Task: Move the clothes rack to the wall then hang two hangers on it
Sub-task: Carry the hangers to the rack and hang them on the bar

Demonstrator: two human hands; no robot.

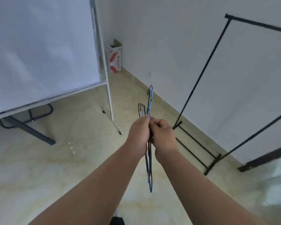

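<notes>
Both hands, left hand (pixel 139 133) and right hand (pixel 163 137), have their fingers closed around the necks of the hangers (pixel 149 127), held edge-on in front of the body with hooks upward. These appear thin, stiff, light wire, one black, one blue, likely to tangle; best held just below the hook. The clothes rack (pixel 204 78), slim black tubing, stands beside the wall, bare.

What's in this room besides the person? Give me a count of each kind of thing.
Thin wire hangers, held in both hands: 2
Black metal clothes rack: 1
White whiteboard on a stand: 1
Red-and-white cardboard box: 1
Total: 5
</notes>
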